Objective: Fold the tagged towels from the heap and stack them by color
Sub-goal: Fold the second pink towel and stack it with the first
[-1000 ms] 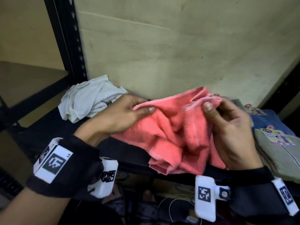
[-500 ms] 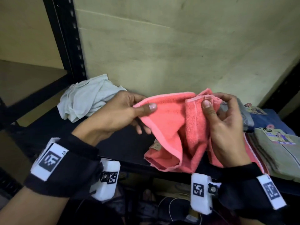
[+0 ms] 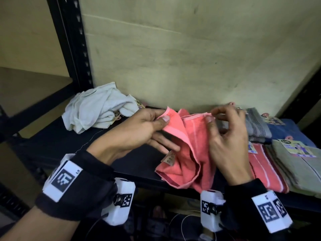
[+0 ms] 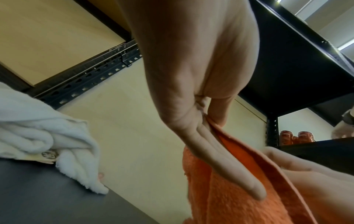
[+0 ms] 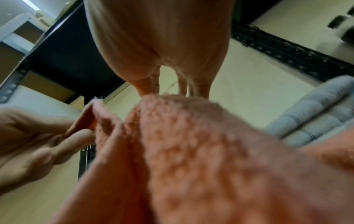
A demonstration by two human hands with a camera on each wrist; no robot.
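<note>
A coral pink towel point(image 3: 192, 150) hangs crumpled over the front of the black shelf point(image 3: 57, 143), a small tag point(image 3: 169, 159) showing on its left side. My left hand point(image 3: 147, 129) pinches one corner of it between thumb and forefinger, the other fingers straight beneath. My right hand point(image 3: 225, 134) pinches the towel's top hem near another corner. In the left wrist view the towel point(image 4: 239, 189) looks orange below my fingers point(image 4: 220, 159). The right wrist view is blurred, with the towel point(image 5: 191, 159) filling it.
A crumpled white towel point(image 3: 97, 112) lies at the shelf's back left. Folded towels sit at the right: grey striped point(image 3: 257, 126), blue point(image 3: 284, 131), red striped point(image 3: 267, 169) and olive point(image 3: 298, 167), some with paper labels. A black upright post point(image 3: 73, 49) stands at left.
My hands have moved apart along the pink towel's top edge, the left to a corner. The towel has spread and sunk lower on the shelf.
</note>
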